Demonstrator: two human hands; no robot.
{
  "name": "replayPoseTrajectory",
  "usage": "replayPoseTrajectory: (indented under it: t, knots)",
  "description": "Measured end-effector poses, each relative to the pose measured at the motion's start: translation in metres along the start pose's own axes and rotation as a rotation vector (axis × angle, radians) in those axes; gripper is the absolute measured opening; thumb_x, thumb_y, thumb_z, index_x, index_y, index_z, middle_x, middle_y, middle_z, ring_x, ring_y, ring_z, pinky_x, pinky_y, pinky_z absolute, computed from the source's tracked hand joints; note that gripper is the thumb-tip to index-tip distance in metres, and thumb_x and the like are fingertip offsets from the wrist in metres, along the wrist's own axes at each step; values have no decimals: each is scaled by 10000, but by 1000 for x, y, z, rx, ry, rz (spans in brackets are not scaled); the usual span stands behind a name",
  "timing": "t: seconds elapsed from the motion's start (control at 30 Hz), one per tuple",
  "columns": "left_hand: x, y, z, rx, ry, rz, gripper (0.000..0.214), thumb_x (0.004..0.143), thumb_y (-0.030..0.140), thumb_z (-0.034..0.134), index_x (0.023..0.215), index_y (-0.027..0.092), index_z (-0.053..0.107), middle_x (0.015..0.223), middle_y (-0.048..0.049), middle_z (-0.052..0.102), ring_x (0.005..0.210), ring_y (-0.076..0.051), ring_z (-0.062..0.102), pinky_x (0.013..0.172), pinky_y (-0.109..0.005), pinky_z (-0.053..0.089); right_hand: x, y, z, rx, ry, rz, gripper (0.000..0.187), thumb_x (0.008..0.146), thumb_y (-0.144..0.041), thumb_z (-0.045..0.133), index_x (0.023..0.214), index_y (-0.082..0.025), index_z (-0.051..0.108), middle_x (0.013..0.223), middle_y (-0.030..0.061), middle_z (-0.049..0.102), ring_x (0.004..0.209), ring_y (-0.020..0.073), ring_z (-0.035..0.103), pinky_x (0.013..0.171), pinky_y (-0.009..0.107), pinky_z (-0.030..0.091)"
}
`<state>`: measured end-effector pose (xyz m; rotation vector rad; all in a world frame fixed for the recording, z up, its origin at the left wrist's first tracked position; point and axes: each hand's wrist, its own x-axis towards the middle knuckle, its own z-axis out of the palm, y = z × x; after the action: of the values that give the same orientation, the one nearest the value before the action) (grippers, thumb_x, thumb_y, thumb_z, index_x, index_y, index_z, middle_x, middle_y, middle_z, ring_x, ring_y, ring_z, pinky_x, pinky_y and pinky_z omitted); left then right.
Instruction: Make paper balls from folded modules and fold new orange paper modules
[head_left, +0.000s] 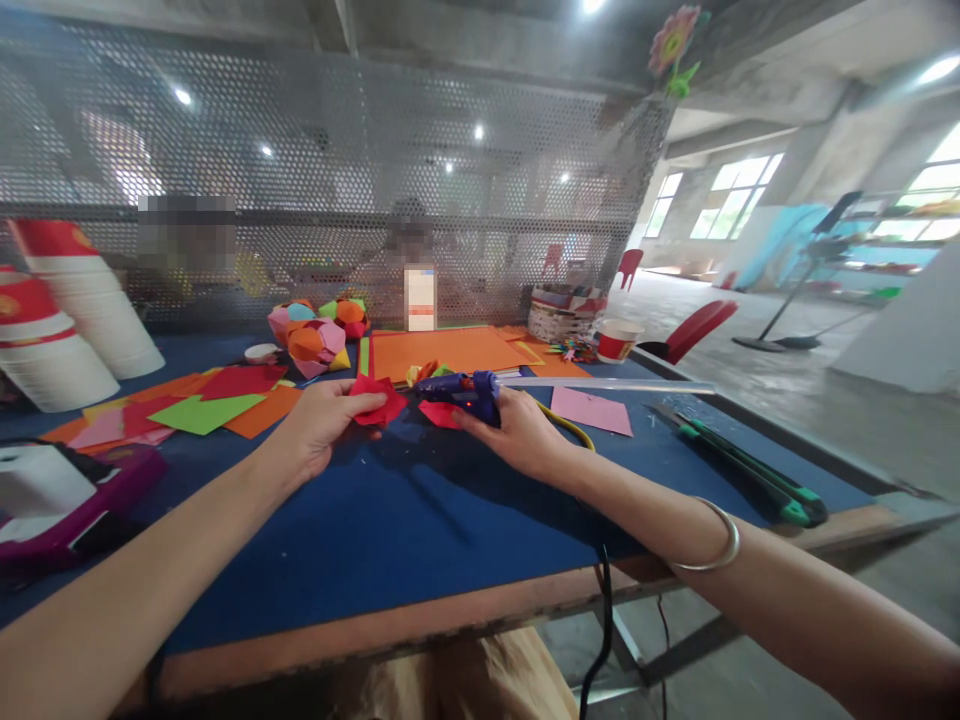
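Note:
My left hand (327, 420) pinches a folded piece of red paper (381, 402) above the blue table top. Facing it, my right hand (525, 428) is wrapped around a dark blue hot glue gun (450, 388), whose nozzle points left toward the red paper. A small red light glows on the gun, and a long clear glue stick (615, 384) sticks out behind it to the right. Another red paper piece (441, 413) shows just under the gun, by my right fingers; whether they grip it is hard to see.
Coloured paper sheets (210, 408) and folded paper balls (316, 345) lie at the left, near stacked paper cups (105, 310). Orange sheets (442, 352) lie at the back. A green utility knife (750, 470) rests at the right. A black cord (602, 620) hangs over the front edge.

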<state>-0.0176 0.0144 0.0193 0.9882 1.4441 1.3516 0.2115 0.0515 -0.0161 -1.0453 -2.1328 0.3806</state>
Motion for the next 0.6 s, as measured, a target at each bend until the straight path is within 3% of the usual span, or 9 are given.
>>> replayPoseTrajectory:
  t: [0.07, 0.17, 0.33, 0.47, 0.6]
  knots:
    - [-2, 3, 0, -9, 5, 10, 63, 741, 68, 729, 705, 117, 715, 606, -17, 703, 474, -103, 605, 439, -197, 487, -1, -3, -7, 55, -1, 60, 280, 898, -354, 726, 1127, -192, 724, 1017, 87, 775, 908, 249, 726, 810, 355, 543]
    - [-4, 4, 0, -15, -6, 10, 93, 757, 56, 719, 685, 115, 708, 575, -15, 684, 466, -98, 601, 424, -182, 475, -4, 0, -23, 185, -29, 266, 414, 844, -379, 774, 1189, -173, 671, 961, 80, 760, 655, 186, 679, 609, 310, 543]
    - [-5, 5, 0, -12, -27, 0, 120, 769, 43, 706, 683, 127, 708, 583, -17, 683, 479, -102, 611, 427, -185, 486, -15, 22, -61, 405, -29, 486, 349, 793, -462, 787, 929, -157, 686, 708, 6, 664, 573, 126, 602, 519, 236, 477]
    - [-6, 6, -1, -5, -50, 0, 103, 765, 62, 715, 695, 138, 714, 621, -24, 698, 502, -104, 618, 447, -192, 495, -26, 42, -89, 315, -106, 572, 439, 717, -580, 783, 803, -159, 693, 649, -20, 611, 566, 106, 527, 500, 219, 368]
    - [-7, 3, 0, 14, -76, 5, 99, 711, 91, 766, 665, 143, 696, 607, -20, 682, 507, -107, 604, 453, -196, 481, -35, 54, -102, 41, -103, 597, 505, 756, -673, 691, 658, -184, 617, 527, -60, 441, 486, 95, 384, 479, 245, 228]
